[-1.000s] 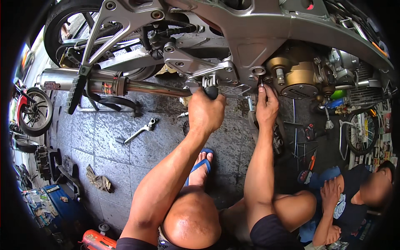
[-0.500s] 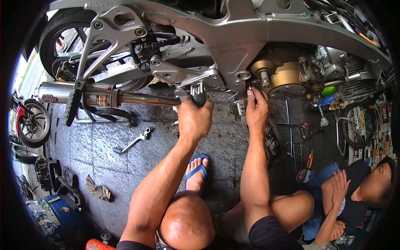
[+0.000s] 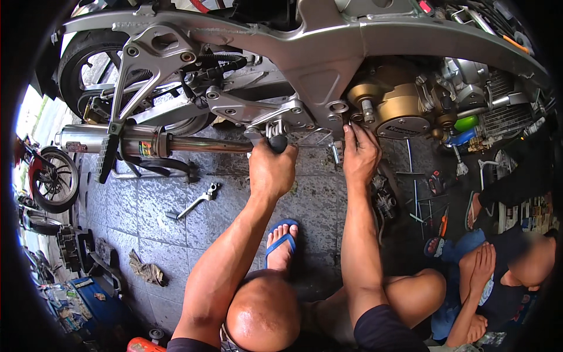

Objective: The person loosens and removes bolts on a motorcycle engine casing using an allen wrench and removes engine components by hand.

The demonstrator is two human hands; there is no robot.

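My left hand (image 3: 271, 171) is closed round a black-tipped footrest (image 3: 277, 144) below the silver step bracket (image 3: 258, 110) of a motorcycle. A coil spring shows just above that fist. My right hand (image 3: 360, 157) reaches up to the underside of the grey frame (image 3: 331, 82), below a round metal ring (image 3: 338, 107). Its fingers are held together against the dark gap beside the gold engine cover (image 3: 399, 108). Whatever they pinch there is hidden. A ribbed metal peg (image 3: 336, 152) hangs just left of the right hand.
A silver exhaust (image 3: 111, 139) runs left from the fist. On the tiled floor lie a kick-start lever (image 3: 196, 202), a crumpled rag (image 3: 146, 268) and several tools (image 3: 425, 205). A person (image 3: 498, 287) sits at the lower right, and another's dark-clad leg (image 3: 519, 170) stands behind.
A second person's leg and sandalled foot have come in at the right. My right hand has shifted slightly, its fingers deeper under the frame. My left hand keeps its grip. The view has turned a little.
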